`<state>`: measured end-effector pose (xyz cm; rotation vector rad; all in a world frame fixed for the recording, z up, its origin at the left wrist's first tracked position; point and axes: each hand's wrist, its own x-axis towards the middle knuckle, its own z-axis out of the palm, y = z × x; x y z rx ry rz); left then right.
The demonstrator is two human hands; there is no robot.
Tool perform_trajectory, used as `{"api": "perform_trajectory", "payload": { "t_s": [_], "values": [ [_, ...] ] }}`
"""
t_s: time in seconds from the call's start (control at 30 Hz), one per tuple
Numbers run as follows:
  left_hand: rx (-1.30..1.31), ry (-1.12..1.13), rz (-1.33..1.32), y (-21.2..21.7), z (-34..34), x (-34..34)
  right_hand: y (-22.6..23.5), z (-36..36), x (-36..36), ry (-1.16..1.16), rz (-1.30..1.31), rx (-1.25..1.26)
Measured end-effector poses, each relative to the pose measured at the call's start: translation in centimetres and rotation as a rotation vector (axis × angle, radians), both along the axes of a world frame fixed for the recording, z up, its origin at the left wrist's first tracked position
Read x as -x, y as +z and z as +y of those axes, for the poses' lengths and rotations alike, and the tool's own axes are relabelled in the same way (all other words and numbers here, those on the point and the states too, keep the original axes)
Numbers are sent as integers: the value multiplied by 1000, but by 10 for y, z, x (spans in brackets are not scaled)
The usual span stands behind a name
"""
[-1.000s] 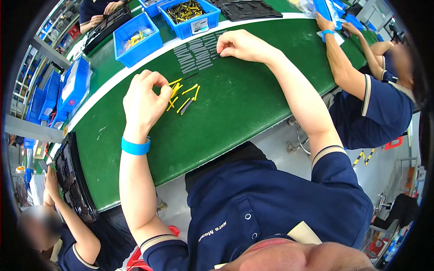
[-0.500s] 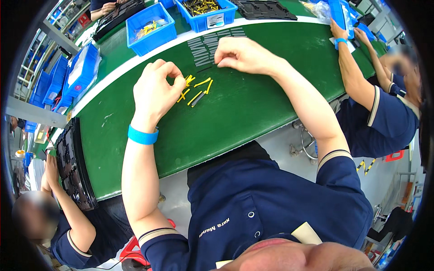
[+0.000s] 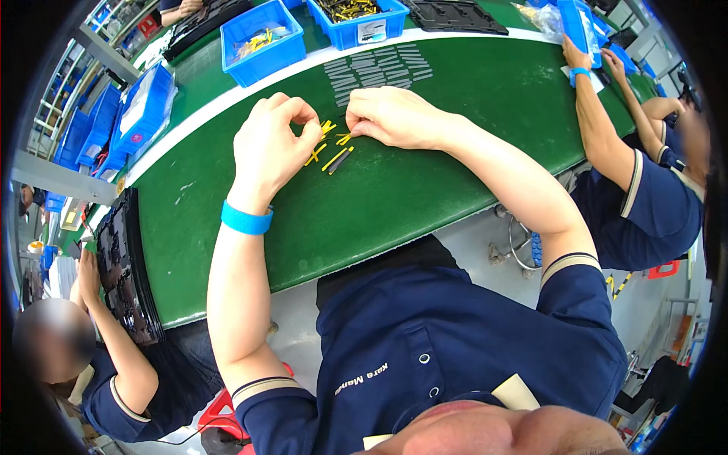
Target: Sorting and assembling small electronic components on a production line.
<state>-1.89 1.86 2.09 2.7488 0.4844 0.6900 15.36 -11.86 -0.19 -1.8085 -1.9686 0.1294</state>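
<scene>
Left hand point(image 3: 267, 148) is resting on the green desk point(image 3: 394, 189), thumb & forefinger pinching shut on a small yellow pin point(image 3: 326, 127). Right hand point(image 3: 390, 117) is lying just beside it, fingers curled down, tips touching another pin point(image 3: 345, 139); can't tell if it's gripping. More yellow pins point(image 3: 334, 159) are lying loose on the desk btwn and just below both hands. Grey strips point(image 3: 379, 70) are sitting in rows behind the hands, w/ blue bins point(image 3: 262, 42) beyond them.
</scene>
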Motion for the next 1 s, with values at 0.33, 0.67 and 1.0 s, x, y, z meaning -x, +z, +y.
{"api": "perform_trajectory", "payload": {
  "t_s": [0.33,0.67,1.0],
  "values": [
    [34,18,-107,-2,0,-3,-3,6,12,-28,176,-160],
    [14,11,-92,-3,1,-3,-2,3,15,218,58,-139],
    [32,-39,-35,-2,-2,-2,1,-2,1,142,101,-103]
  ]
}}
